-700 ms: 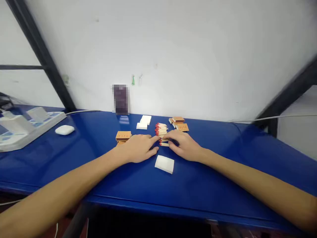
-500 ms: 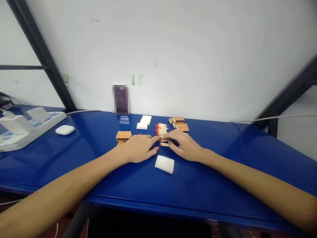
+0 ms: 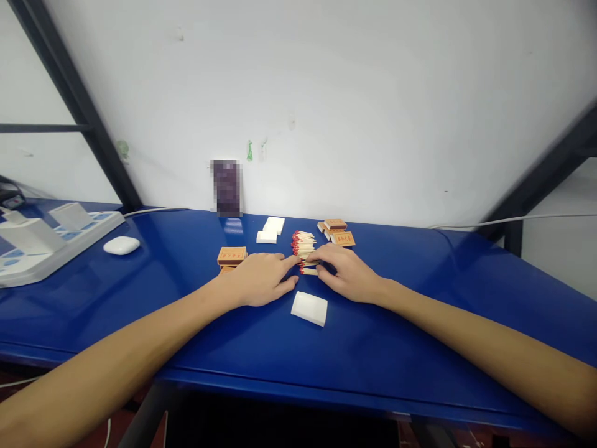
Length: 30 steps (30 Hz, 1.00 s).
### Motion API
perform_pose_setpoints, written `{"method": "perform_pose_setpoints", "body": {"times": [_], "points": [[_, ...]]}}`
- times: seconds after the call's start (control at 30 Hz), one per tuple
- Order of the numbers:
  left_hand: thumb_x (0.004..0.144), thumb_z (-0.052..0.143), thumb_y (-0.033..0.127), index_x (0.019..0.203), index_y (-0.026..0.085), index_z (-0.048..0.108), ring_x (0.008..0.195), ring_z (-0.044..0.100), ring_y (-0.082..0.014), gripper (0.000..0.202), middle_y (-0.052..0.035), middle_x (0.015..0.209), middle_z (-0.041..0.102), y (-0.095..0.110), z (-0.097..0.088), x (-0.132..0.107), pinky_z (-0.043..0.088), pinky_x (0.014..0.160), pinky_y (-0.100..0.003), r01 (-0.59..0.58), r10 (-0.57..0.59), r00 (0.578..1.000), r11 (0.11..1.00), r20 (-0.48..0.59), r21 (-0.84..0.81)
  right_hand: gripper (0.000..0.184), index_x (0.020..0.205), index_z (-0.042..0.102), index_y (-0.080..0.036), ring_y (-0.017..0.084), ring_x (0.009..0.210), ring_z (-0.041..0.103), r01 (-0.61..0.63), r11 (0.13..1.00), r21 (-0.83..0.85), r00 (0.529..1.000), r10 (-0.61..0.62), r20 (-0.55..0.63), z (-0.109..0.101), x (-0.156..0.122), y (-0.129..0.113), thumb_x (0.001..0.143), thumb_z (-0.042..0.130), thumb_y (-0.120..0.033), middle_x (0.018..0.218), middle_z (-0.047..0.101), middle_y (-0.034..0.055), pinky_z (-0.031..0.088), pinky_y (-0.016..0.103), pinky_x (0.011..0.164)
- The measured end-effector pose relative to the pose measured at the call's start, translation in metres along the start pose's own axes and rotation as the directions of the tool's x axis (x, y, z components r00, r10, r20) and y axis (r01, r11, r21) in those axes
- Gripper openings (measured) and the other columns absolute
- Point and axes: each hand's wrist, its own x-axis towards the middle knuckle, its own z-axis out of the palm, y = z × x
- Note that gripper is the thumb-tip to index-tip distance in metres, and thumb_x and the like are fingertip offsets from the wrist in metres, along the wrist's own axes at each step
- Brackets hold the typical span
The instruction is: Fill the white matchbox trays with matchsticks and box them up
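Note:
A pile of red-tipped matches (image 3: 304, 242) lies on the blue table between my hands, heads to the left. My left hand (image 3: 263, 278) rests palm down with its fingers stretched out. Its index fingertip touches the match heads at the pile's near side, and its thumb is apart from them. From the right, my right hand (image 3: 347, 272) curls its index finger and thumb around the tail ends of a few near matches; its other fingers are hidden. Just below the hands lies a white matchbox tray (image 3: 310, 308), apparently face down.
Orange matchboxes (image 3: 232, 256) are stacked by my left wrist, partly covered. More matchboxes (image 3: 342, 238) sit at the back right, and white trays (image 3: 270, 230) at the back left. A white earbud case (image 3: 122, 245) and a power strip (image 3: 100, 225) occupy the left side. A phone-like pixelated object (image 3: 227, 188) stands against the wall.
Both hands stay almost in the same place at the matches. The whole view shifts very slightly; no object has visibly moved on the table.

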Motion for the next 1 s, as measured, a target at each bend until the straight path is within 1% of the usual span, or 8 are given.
{"method": "perform_pose_setpoints", "body": {"times": [0.47,0.67,1.0], "points": [[0.100,0.033,0.045,0.137,0.022,0.046,0.079,0.065,-0.0239,0.046,-0.0068,0.091,0.064,-0.0010,0.0017,-0.0006,0.046,0.064,-0.031,-0.002,0.002,1.000,1.000,-0.009,-0.005,0.025,0.103,0.066,-0.018,0.022,0.088,0.064,0.004,1.000,0.005,1.000,-0.004,-0.005,-0.0001,0.0009,-0.0011,0.086,0.049,-0.011,0.095,0.071,0.0077,0.051,0.038,0.079],[0.100,0.032,0.045,0.136,0.022,0.046,0.079,0.065,-0.0231,0.045,-0.0068,0.092,0.064,-0.0010,0.0008,-0.0002,0.046,0.064,-0.031,-0.001,0.001,1.000,1.000,0.000,-0.004,0.024,0.101,0.067,-0.018,0.022,0.085,0.064,0.012,1.000,-0.002,1.000,-0.012,-0.010,0.0001,0.0011,-0.0013,0.087,0.049,-0.012,0.092,0.071,0.0075,0.051,0.037,0.077],[0.100,0.031,0.044,0.137,0.023,0.045,0.078,0.065,-0.0232,0.045,-0.0066,0.091,0.064,-0.0027,0.0009,-0.0007,0.047,0.064,-0.031,-0.042,0.042,0.999,0.999,-0.016,-0.016,0.023,0.101,0.067,-0.018,0.021,0.085,0.063,0.011,1.000,0.016,1.000,-0.011,-0.008,-0.0010,0.0010,-0.0025,0.088,0.049,-0.013,0.092,0.070,0.0075,0.052,0.037,0.077]]}}
